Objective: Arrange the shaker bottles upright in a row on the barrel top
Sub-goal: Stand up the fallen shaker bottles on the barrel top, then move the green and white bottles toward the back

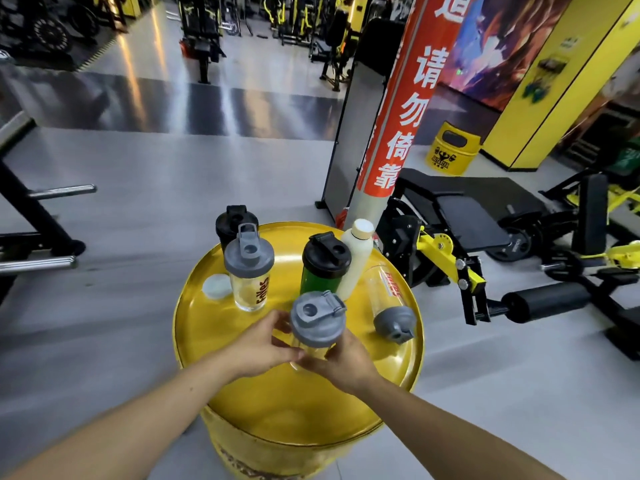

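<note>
Gym barrel top (pixel 242 386): your left hand (pixel 258 348) and right hand (pixel 343 360) grip the upright grey-lidded shaker (pixel 317 323); toppled clear shaker (pixel 389 301) lies just right, lid toward you, nearer your right.

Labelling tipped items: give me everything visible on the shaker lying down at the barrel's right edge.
The tipped shaker bottle has a clear, plastic-looking body with red lettering and a grey screw lid with a flip cap. It lies on its side on the yellow barrel top, near the right rim, lid pointing toward the camera, base toward the white bottle. Neither hand touches it. It looks empty.
</note>
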`<action>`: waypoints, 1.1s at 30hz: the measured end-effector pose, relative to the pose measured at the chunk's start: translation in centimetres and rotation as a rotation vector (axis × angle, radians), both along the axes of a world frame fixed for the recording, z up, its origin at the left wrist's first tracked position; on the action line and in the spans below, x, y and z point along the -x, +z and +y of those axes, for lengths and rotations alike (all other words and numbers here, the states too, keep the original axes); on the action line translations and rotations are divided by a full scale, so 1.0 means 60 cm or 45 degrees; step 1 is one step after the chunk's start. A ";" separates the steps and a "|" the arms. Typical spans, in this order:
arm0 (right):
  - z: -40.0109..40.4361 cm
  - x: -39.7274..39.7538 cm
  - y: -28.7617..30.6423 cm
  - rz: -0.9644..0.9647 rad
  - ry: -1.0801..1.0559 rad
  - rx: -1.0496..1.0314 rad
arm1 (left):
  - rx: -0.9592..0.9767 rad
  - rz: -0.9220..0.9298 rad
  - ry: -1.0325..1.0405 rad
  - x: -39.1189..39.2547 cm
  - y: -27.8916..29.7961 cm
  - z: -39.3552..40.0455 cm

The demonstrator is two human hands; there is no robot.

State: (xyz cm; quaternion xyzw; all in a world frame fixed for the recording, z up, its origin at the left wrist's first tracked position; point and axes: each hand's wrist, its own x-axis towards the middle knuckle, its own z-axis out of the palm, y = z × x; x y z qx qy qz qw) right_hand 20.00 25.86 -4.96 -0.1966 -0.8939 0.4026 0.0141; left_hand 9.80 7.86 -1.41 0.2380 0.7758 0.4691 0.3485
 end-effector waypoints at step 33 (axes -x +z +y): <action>0.295 0.234 0.269 -0.150 0.737 -0.779 | 0.604 0.752 -0.139 0.135 0.159 0.229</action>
